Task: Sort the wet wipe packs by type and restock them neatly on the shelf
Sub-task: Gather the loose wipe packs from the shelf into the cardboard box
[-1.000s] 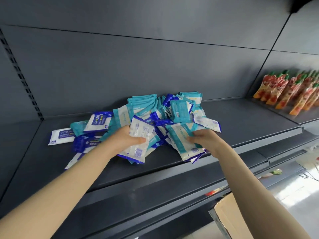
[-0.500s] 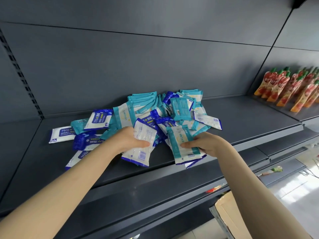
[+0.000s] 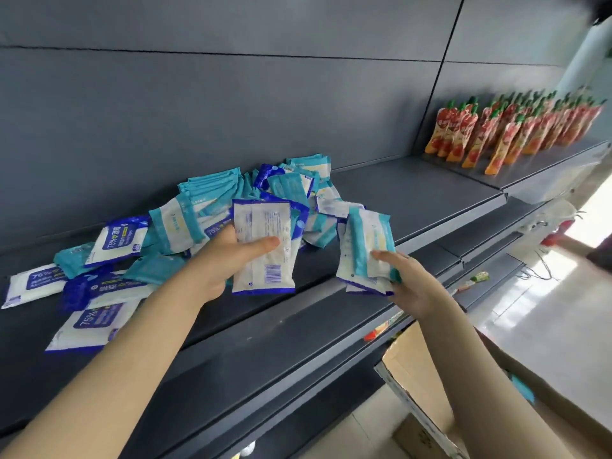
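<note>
Right hand (image 3: 417, 289) carried teal packs (image 3: 367, 246) off pile (image 3: 212, 207).

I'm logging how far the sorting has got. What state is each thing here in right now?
left hand: holds one blue-edged pack, thumb across it.
blue-edged pack: held up, printed back showing.
right hand: grips a small stack of packs.
stack: held up, teal pack on top.
pile: mixed blue and teal, unsorted, on the shelf.
red pouches: upright in rows, next section.
</note>
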`<act>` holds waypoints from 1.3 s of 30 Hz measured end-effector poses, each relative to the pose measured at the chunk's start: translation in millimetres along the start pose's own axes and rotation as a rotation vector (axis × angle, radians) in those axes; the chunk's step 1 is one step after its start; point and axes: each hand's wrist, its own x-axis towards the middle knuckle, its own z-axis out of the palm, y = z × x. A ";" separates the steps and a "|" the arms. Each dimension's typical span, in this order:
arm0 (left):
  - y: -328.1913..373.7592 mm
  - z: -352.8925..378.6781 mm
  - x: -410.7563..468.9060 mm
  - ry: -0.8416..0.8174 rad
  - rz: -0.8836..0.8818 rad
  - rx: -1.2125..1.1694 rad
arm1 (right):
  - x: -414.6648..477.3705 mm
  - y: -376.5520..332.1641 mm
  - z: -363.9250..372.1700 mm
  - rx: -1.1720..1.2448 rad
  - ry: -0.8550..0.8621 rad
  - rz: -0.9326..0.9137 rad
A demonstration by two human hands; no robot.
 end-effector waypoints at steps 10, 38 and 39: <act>-18.4 251.0 18.0 -0.259 -0.037 -0.034 | -53.4 24.9 -235.3 0.301 0.274 -0.120; -444.8 640.1 141.8 -0.467 -0.767 0.383 | 105.8 341.2 -602.9 0.326 0.833 0.467; -462.6 647.0 142.0 -0.452 -0.797 0.371 | 116.0 359.5 -610.8 0.326 0.848 0.474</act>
